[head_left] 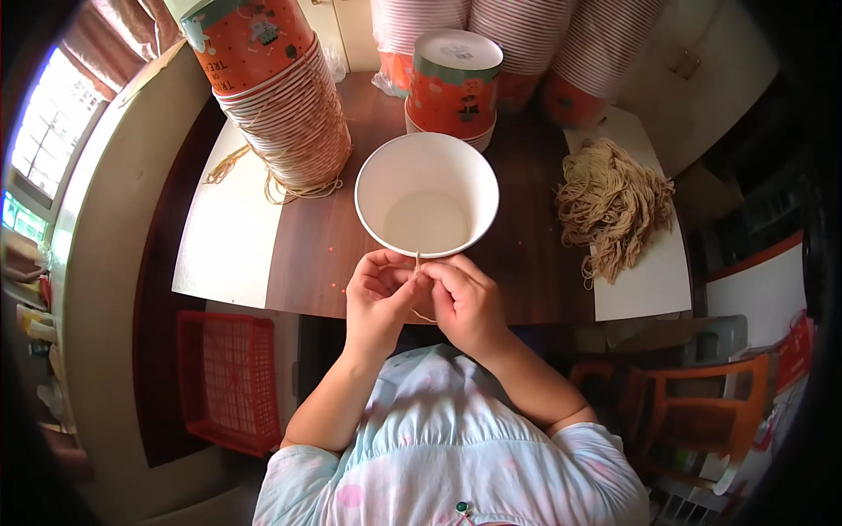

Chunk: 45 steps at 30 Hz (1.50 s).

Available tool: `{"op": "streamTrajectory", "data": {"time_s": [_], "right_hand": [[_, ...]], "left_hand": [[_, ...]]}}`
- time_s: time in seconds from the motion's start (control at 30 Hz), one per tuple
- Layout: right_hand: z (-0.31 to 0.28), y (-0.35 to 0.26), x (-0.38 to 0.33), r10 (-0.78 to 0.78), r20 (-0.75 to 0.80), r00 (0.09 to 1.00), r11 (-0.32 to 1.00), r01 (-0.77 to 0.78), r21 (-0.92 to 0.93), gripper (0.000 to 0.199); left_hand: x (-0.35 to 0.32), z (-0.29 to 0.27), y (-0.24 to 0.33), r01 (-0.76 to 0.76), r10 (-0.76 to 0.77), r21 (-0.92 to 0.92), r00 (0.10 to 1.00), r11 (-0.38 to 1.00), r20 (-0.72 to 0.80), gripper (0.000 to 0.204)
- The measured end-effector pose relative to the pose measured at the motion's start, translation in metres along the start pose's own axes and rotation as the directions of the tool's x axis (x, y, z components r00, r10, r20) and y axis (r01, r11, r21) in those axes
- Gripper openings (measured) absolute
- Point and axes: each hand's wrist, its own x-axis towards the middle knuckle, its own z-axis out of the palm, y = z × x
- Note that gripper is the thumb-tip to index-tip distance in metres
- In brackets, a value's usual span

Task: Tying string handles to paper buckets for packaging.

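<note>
A large white paper bucket (427,195) stands on the dark wooden table, its open mouth tilted toward me. At its near rim, a thin tan cord (418,261) comes over the edge, and a loose end hangs below my fingers. My left hand (379,285) pinches the cord between thumb and fingertips, just under the rim. Close against it, my right hand (460,296) is closed on the same cord, thumb and forefinger together. Whether the cord is knotted there is hidden by the fingertips.
A tall nested stack of orange buckets with cord loops (285,123) stands at the left. Behind are an upturned orange-green bucket (456,83) and wrapped bucket stacks (517,39). A heap of tan cords (614,202) lies right. Below are a red crate (228,377) and a wooden chair (697,416).
</note>
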Motion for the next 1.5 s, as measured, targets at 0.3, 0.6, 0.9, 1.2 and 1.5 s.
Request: {"op": "streamTrajectory", "data": {"time_s": [0.3,0.6,0.9,1.2,1.5], "right_hand": [[0.010,-0.006,0.006,0.453,0.304,0.838,0.462,-0.513,0.723,0.012],[0.013,-0.005,0.006,0.564,0.613,0.553,-0.156,-0.658,0.737,0.019],[0.017,-0.005,0.001,0.563,0.600,0.568,-0.180,-0.625,0.760,0.018],[0.019,-0.006,-0.003,0.601,0.542,0.588,-0.136,-0.593,0.794,0.018],[0.017,-0.010,0.001,0.619,0.489,0.615,0.010,-0.628,0.778,0.018]], "left_hand": [[-0.003,-0.008,0.013,-0.066,0.070,0.148,0.997,0.987,-0.024,0.024],[-0.008,-0.011,0.009,-0.459,0.492,0.669,0.856,0.584,0.158,0.017],[-0.005,-0.006,0.011,-0.570,0.623,0.694,0.750,0.440,0.222,0.017],[-0.004,-0.004,0.017,-0.549,0.608,0.776,0.742,0.309,0.282,0.025],[-0.001,-0.008,0.019,-0.621,0.624,0.783,0.599,-0.033,0.502,0.025]]}}
